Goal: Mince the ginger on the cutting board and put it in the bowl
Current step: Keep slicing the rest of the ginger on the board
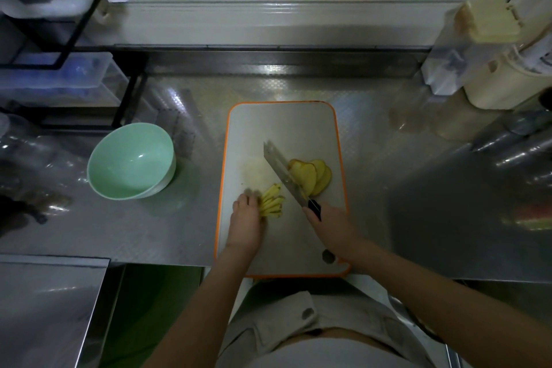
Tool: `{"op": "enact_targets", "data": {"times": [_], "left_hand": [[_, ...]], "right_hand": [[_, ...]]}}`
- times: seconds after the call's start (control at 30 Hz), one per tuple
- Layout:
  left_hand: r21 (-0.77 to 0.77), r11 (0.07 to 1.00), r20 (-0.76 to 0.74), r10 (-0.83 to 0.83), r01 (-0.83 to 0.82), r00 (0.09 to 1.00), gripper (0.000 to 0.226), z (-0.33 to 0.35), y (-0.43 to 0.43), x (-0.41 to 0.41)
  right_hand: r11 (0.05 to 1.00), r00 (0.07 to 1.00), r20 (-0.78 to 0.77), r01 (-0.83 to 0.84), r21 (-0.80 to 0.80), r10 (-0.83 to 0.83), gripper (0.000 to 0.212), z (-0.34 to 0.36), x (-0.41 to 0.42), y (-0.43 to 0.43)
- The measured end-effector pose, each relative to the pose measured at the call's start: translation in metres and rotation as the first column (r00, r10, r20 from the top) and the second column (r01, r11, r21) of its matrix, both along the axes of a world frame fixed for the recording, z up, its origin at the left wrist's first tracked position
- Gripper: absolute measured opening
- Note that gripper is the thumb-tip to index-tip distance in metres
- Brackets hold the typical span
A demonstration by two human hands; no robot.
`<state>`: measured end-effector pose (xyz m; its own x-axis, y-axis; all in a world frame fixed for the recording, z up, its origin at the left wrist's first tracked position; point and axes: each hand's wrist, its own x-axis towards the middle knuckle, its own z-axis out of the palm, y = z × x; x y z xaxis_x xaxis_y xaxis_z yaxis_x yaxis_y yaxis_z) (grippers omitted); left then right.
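On the white plastic cutting board with the orange rim, the right hand grips the black handle of a long steel knife.
Its fingers wrap tight round the handle, and the blade points away and to the left. Thin yellow ginger strips lie fanned out just left of the blade, their long sides running from the left hand toward it. That hand sits on their near ends; its fingertips are blurry, so I cannot tell if they curl. Flat yellow ginger slices lie stacked on the blade's right side, touching it. To chop the strips small, the blade should cross them. The round pale green bowl waits well apart to the left on the shiny steel counter.
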<state>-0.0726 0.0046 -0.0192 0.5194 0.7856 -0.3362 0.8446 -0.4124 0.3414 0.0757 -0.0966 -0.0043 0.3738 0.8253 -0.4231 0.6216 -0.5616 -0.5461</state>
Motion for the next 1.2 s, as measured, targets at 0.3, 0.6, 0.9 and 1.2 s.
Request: {"op": "enact_targets", "data": {"times": [0.3, 0.6, 0.9, 1.2], "left_hand": [[-0.074, 0.990, -0.107, 0.108, -0.116, 0.988, 0.063, 0.008, 0.002, -0.022], [-0.073, 0.985, 0.160, 0.163, -0.153, 0.974, 0.049, -0.002, 0.000, -0.023], [-0.037, 0.981, 0.120, 0.191, -0.188, 0.974, 0.071, -0.003, -0.003, -0.026], [-0.085, 0.983, 0.270, 0.178, -0.161, 0.946, 0.053, -0.008, -0.008, -0.016]], "right_hand": [[1.000, 1.000, 0.008, 0.028, 0.000, -0.028, 0.042, -0.004, -0.001, -0.002], [0.998, 0.999, 0.021, 0.051, -0.022, -0.050, 0.044, -0.008, -0.001, -0.002], [0.999, 0.999, 0.014, 0.053, -0.005, -0.052, 0.037, -0.012, 0.001, -0.005], [0.998, 0.998, 0.041, 0.051, -0.030, -0.050, 0.042, -0.009, -0.002, -0.005]]}}
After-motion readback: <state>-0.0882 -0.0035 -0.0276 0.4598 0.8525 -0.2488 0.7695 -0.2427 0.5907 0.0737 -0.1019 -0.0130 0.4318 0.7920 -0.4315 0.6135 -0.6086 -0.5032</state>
